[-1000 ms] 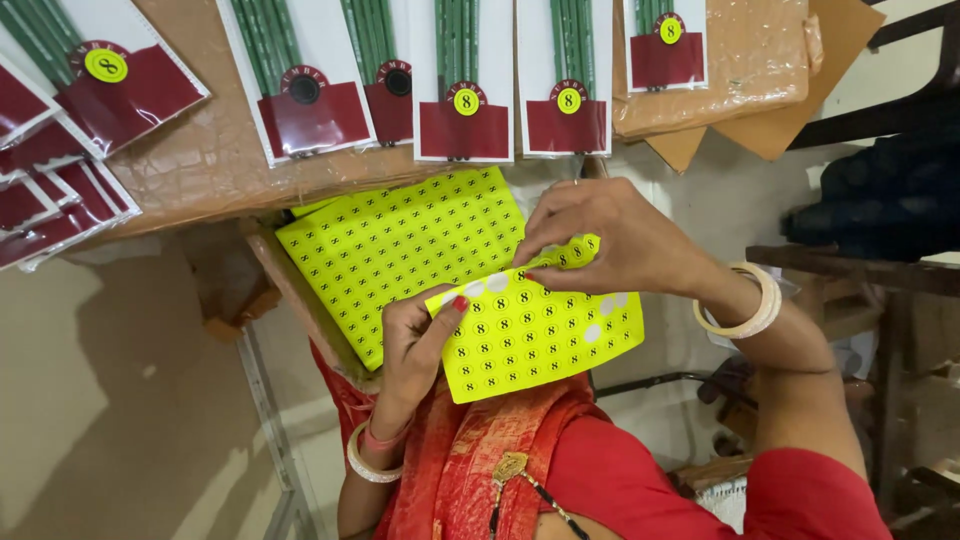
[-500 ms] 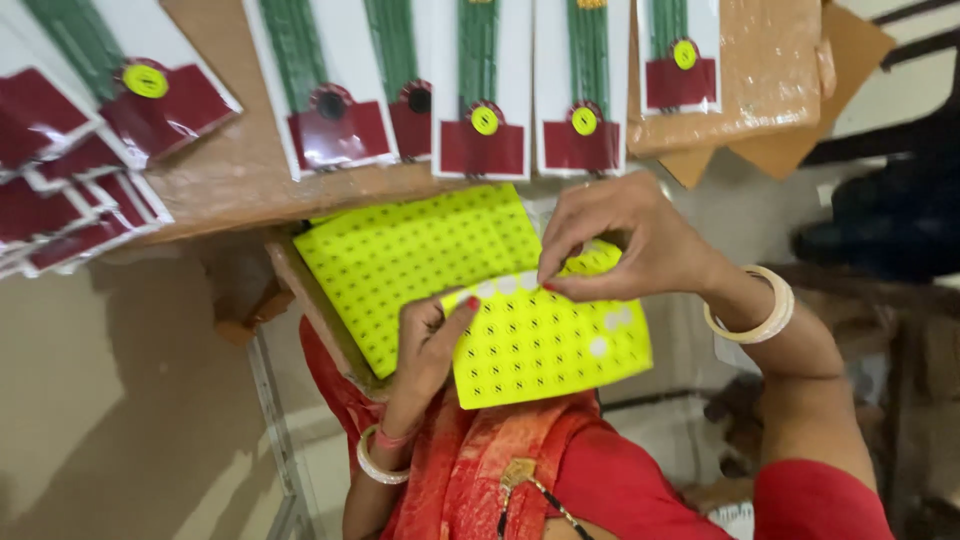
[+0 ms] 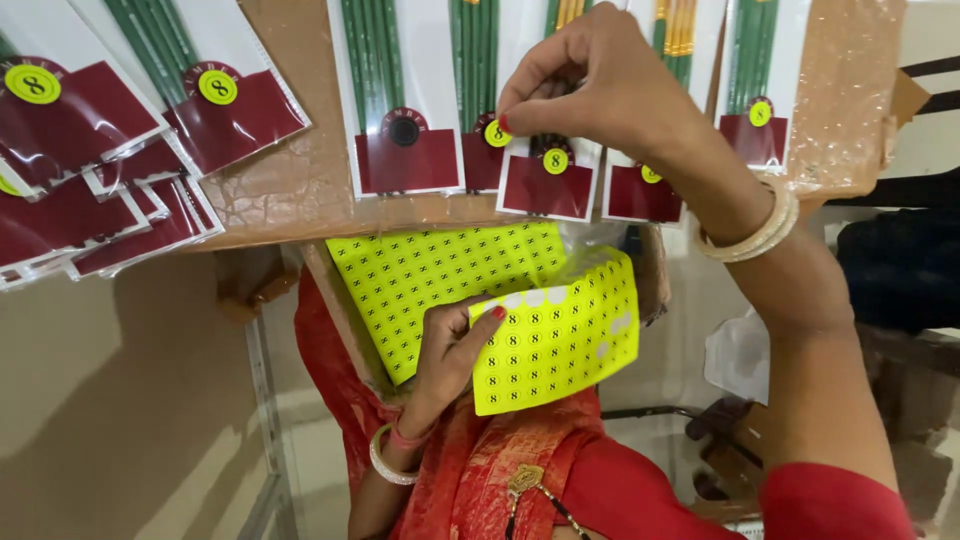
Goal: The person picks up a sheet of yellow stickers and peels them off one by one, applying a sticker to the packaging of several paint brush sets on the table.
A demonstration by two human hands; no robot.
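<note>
Brown cardboard-covered board (image 3: 300, 190) across the top, wrapped in shiny film, with a pale floor below. On the board, a row of white cards with green sticks and dark red labels (image 3: 405, 100), some already marked with a round yellow sticker; a fanned pile of similar packets (image 3: 90, 190) at the left edge.

Right hand (image 3: 610, 90) reached up over the row, thumb and forefinger pinched together on a small yellow round sticker (image 3: 497, 133), pressed against the top of one card's red label. White bangles on that wrist.

Left hand (image 3: 450, 355) held low, near the lap, fingers closed on the edge of a loose yellow sticker sheet (image 3: 560, 335), thumb laid on its face. Several blank spots along that sheet's upper and right edges where stickers were gone. Behind it, a fuller yellow sheet (image 3: 430, 280) lay in an open cardboard box, partly covered by the loose one. Red patterned clothing below both, with a gold pendant at the bottom.
</note>
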